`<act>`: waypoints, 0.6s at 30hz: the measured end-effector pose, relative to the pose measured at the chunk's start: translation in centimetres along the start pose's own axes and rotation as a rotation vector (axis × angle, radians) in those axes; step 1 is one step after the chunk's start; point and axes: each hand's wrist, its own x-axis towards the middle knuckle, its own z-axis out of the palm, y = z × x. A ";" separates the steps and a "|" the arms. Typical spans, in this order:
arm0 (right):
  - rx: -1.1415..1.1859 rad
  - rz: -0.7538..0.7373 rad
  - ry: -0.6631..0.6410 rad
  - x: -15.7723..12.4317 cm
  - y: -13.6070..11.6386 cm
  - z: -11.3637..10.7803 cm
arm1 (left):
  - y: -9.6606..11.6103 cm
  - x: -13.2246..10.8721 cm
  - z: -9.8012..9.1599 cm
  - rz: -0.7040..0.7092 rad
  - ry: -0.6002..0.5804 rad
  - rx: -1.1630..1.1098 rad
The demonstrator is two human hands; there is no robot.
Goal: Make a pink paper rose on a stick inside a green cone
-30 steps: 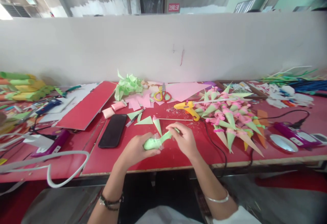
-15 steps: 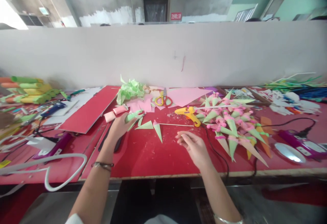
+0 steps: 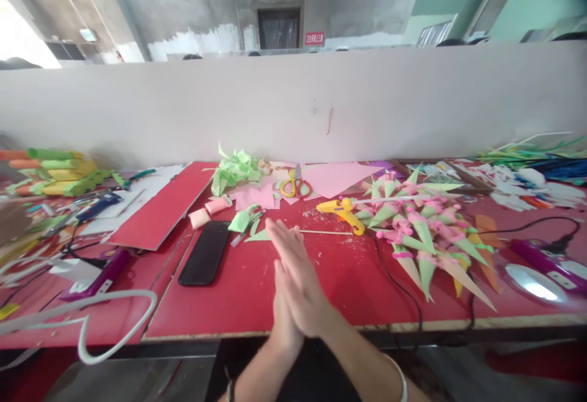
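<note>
My left hand (image 3: 280, 307) and my right hand (image 3: 303, 286) are pressed palm to palm above the front middle of the table, fingers straight and pointing forward. Whatever lies between the palms is hidden. Just beyond them, a green paper piece (image 3: 259, 236) and a thin stick (image 3: 325, 232) lie on the red surface, partly covered by my fingers. A soft light-green packet (image 3: 241, 219) rests to the left, beside a black phone (image 3: 205, 254). To the right lies a yellow glue gun (image 3: 343, 211) with a cord.
A pile of green and pink paper cones (image 3: 419, 224) fills the right. Scissors (image 3: 296, 188) lie on pink paper (image 3: 339, 177) at the back, near crumpled green paper (image 3: 237, 169). Left are a red board (image 3: 165, 206), pink packets (image 3: 199, 218) and a white curved tube (image 3: 151, 304).
My left hand has left the light-green packet and come to the middle, where both palms now meet. The phone, formerly under my left arm, shows fully.
</note>
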 end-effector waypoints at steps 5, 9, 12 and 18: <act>-0.166 -0.045 -0.096 0.1 0.2 0.4 | 2.5 0.1 -1.3 -0.016 -0.026 -0.024; -0.213 -0.217 -0.234 -0.3 -1.3 1.0 | 3.0 0.5 -1.1 0.149 0.013 0.044; -0.282 -0.134 -0.148 1.3 -1.3 -0.2 | 2.3 0.1 -1.1 0.037 -0.052 -0.021; -0.292 -0.208 -0.266 1.3 -1.4 0.6 | 0.8 0.9 -0.6 0.194 0.067 0.036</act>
